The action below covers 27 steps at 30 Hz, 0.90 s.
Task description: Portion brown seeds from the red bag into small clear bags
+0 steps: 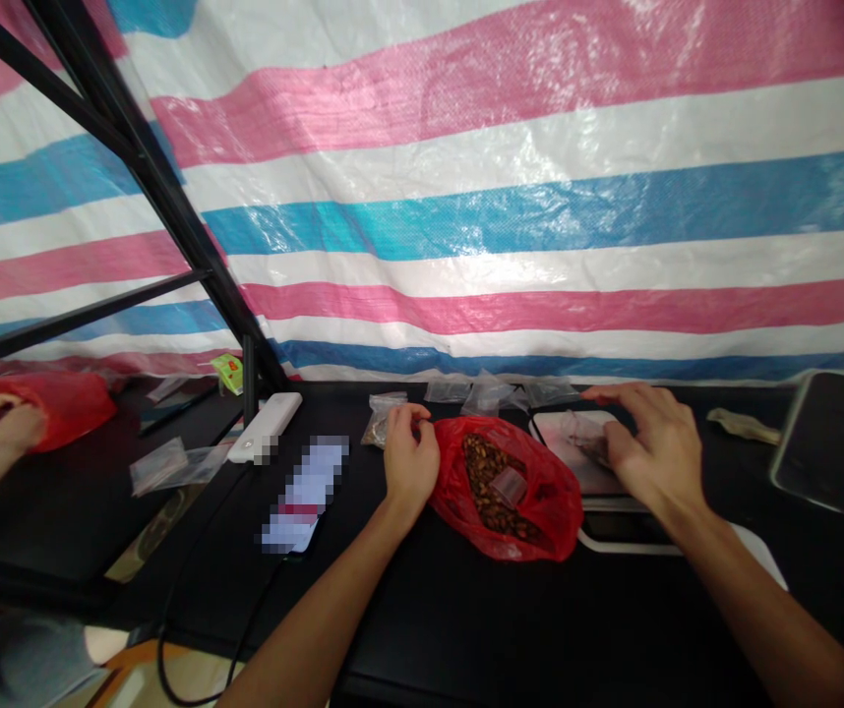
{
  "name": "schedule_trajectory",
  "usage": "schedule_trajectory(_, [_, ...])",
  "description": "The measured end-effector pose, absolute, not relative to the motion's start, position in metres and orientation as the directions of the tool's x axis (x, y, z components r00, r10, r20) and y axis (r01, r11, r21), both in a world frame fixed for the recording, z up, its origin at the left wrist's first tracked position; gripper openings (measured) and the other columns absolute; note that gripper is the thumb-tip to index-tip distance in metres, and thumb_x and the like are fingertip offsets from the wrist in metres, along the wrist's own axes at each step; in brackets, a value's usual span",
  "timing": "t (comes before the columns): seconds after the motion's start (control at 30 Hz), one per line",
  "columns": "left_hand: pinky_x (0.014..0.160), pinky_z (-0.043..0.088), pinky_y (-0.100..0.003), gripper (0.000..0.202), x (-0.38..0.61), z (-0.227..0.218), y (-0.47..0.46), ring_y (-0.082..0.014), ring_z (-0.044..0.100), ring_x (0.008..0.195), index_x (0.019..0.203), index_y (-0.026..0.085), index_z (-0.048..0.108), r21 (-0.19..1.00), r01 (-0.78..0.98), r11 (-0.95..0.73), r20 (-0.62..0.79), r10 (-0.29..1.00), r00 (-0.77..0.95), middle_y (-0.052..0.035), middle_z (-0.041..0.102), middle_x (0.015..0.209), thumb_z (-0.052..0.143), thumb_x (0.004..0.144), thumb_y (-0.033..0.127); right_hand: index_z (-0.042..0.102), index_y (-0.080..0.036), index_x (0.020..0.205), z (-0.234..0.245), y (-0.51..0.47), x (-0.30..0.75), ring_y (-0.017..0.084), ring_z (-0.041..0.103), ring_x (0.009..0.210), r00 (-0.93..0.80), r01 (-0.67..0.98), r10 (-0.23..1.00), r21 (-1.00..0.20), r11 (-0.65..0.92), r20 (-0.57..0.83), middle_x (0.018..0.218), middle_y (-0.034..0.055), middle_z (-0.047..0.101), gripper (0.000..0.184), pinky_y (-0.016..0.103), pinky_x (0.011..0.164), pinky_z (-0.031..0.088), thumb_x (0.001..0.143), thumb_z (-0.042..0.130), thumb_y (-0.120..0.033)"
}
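My left hand (411, 460) is closed, fingers curled, at the left edge of a red plastic bag (561, 521). Anything in those fingers is hidden. Small brown seed-like pieces (487, 482) fill the red bag, with a clear little plastic cup or scoop (509, 486) lying on them. Just behind my left hand is a small clear bag with something inside (376, 433). Over a white scale (603, 547) with a metal plate, my right hand (654, 442) is open, fingers spread and thumb apart. A crumpled clear bag (580, 429) lies on the plate by its thumb.
Clear bags (492, 393) lie along the back by a striped sheet (466, 226). A phone (308, 497) and white power bank (267, 427) are left; a dark-topped tray-like object (842, 442) is right. Another person's hands (5, 428) hold a red bag (75, 408).
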<state>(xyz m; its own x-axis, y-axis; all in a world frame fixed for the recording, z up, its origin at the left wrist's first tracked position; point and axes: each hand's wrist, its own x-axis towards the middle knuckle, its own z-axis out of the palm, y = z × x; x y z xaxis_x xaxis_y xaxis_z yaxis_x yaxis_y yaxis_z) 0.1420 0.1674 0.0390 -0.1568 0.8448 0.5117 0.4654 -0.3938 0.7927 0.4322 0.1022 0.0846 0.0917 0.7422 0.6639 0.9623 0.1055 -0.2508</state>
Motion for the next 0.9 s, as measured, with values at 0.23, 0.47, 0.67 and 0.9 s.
schedule_trajectory(0.23, [0.083, 0.047, -0.032, 0.022, 0.141, 0.039, 0.169, -0.0185, 0.061, 0.086, 0.086, 0.021, 0.061, 0.785, 0.48, -0.392, 0.519, 0.839, -0.165, -0.002, 0.06, 0.09, 0.049, 0.084, 0.002, 0.069, -0.026, 0.109, 0.082, 0.104, 0.434, 0.036, 0.064, 0.107, 0.063, 0.958, 0.736, -0.248, 0.145, 0.674, 0.111, 0.008, 0.073, 0.035, 0.051, 0.089, 0.047, 0.083, 0.048, -0.014])
schedule_trajectory(0.47, [0.083, 0.047, -0.032, 0.022, 0.14, 0.04, 0.169, -0.0187, 0.061, 0.086, 0.086, 0.021, 0.061, 0.783, 0.48, -0.396, 0.526, 0.833, -0.171, -0.0019, 0.059, 0.091, 0.049, 0.084, 0.003, 0.045, -0.031, 0.148, 0.078, 0.109, 0.446, 0.038, 0.059, 0.124, -0.089, 0.919, 0.824, -0.273, 0.284, 0.56, 0.137, 0.0106, 0.062, 0.066, 0.056, 0.1, 0.047, 0.083, 0.054, -0.02])
schedule_trajectory(0.67, [0.082, 0.046, -0.032, 0.022, 0.14, 0.041, 0.168, -0.0188, 0.061, 0.087, 0.086, 0.021, 0.06, 0.766, 0.495, -0.409, 0.54, 0.828, -0.152, -0.0023, 0.059, 0.091, 0.049, 0.084, 0.002, 0.023, -0.03, 0.162, 0.072, 0.112, 0.456, 0.037, 0.051, 0.138, -0.166, 0.9, 0.878, -0.294, 0.321, 0.449, 0.149, 0.014, 0.052, 0.087, 0.055, 0.111, 0.042, 0.083, 0.059, -0.02])
schedule_trajectory(0.9, [0.082, 0.047, -0.033, 0.022, 0.141, 0.041, 0.167, -0.019, 0.06, 0.087, 0.086, 0.02, 0.06, 0.757, 0.503, -0.417, 0.549, 0.823, -0.144, -0.0025, 0.06, 0.092, 0.049, 0.084, 0.001, 0.03, -0.033, 0.161, 0.072, 0.11, 0.46, 0.034, 0.063, 0.12, -0.18, 0.906, 0.909, -0.296, 0.302, 0.377, 0.132, 0.0098, 0.065, 0.087, 0.051, 0.104, 0.047, 0.08, 0.059, -0.019])
